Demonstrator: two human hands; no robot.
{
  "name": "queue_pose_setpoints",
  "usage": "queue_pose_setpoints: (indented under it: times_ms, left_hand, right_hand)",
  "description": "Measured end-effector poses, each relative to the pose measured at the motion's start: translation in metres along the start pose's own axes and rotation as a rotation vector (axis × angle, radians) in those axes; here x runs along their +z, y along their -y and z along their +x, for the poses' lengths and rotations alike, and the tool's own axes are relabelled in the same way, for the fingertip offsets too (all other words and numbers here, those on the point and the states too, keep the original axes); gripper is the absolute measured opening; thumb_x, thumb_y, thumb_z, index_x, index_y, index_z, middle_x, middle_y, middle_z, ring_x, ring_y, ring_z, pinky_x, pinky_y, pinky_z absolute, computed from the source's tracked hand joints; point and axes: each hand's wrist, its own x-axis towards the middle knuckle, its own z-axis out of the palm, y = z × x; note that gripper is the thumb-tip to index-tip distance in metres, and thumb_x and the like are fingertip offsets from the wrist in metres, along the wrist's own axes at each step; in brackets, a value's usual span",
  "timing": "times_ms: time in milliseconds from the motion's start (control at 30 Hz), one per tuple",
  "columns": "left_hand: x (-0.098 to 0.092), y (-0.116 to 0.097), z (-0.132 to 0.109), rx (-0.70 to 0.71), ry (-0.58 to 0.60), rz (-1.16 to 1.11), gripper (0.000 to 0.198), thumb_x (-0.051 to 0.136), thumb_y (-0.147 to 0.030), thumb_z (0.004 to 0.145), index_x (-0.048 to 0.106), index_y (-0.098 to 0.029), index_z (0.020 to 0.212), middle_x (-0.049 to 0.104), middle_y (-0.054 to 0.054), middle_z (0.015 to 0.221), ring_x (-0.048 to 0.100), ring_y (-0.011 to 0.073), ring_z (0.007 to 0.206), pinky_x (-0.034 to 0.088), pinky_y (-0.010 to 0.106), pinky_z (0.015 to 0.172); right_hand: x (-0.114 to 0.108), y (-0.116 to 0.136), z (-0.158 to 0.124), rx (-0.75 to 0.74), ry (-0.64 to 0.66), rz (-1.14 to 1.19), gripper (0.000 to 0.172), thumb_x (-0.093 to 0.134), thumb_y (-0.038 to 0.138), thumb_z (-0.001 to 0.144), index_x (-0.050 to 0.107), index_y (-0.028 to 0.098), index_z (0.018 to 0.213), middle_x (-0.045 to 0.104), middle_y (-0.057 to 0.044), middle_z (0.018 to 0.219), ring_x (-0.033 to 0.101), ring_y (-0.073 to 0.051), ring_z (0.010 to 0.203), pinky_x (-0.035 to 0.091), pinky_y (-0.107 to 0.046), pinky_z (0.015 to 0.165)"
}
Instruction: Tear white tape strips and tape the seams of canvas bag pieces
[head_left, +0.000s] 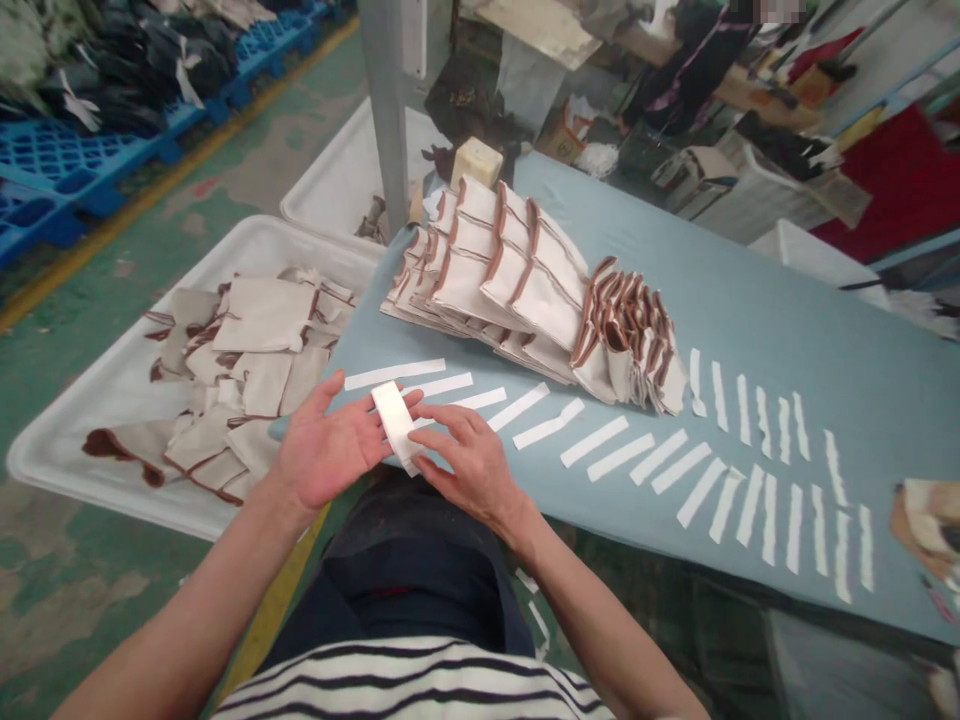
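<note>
Palm up, my left hand (326, 450) has its fingers stretched out behind a small stack of white strips (394, 415). The thumb of that hand points away from the stack. My right hand (472, 460) pinches the stack's lower right edge between thumb and fingers. Beyond both hands, single white strips (532, 408) lie spaced in a row along the near side of the blue-grey table (750, 290). Further back stand layered piles of cream fabric pieces with brown edging (517, 260), and a tighter bunched pile of the same kind (630, 340) is to their right.
A white plastic tub (90, 400) with loose cream and brown fabric pieces (262, 315) sits left of the table. A metal post (386, 120) rises at the table's far left corner, near a yellowish block (476, 162). Blue pallets (82, 165) bear dark bundles.
</note>
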Motion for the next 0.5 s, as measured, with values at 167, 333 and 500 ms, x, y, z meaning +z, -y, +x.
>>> queue_pose_setpoints:
  times_ms: [167, 333, 500]
  left_hand:
    - [0.015, 0.018, -0.002, 0.010, -0.024, 0.000, 0.066, 0.041, -0.049, 0.108, 0.047, -0.004, 0.156, 0.076, 0.027, 0.133, 0.078, 0.0372, 0.113, 0.064, 0.054, 0.096]
    - [0.019, 0.028, -0.007, 0.032, -0.046, -0.004, 0.063, 0.041, -0.047, 0.108, 0.053, -0.003, 0.151, 0.078, 0.028, 0.126, 0.079, 0.0369, 0.110, 0.066, 0.051, 0.091]
    - [0.011, 0.035, -0.011, 0.034, -0.042, -0.012, 0.061, 0.045, -0.043, 0.105, 0.054, -0.004, 0.151, 0.077, 0.028, 0.130, 0.077, 0.0394, 0.116, 0.063, 0.056, 0.099]
  right_hand:
    - [-0.005, -0.008, -0.012, 0.002, 0.047, -0.056, 0.018, 0.066, 0.019, 0.101, 0.074, 0.029, 0.113, 0.074, -0.008, 0.135, 0.067, -0.025, 0.123, 0.056, -0.045, 0.106]
    - [-0.007, -0.011, -0.016, -0.043, 0.019, -0.045, 0.014, 0.063, 0.022, 0.104, 0.075, 0.027, 0.108, 0.077, -0.009, 0.128, 0.068, -0.025, 0.116, 0.057, -0.045, 0.101]
    - [-0.007, -0.010, -0.015, 0.013, 0.085, 0.050, 0.021, 0.054, 0.022, 0.108, 0.075, 0.026, 0.104, 0.077, -0.010, 0.124, 0.068, -0.024, 0.116, 0.056, -0.044, 0.102]
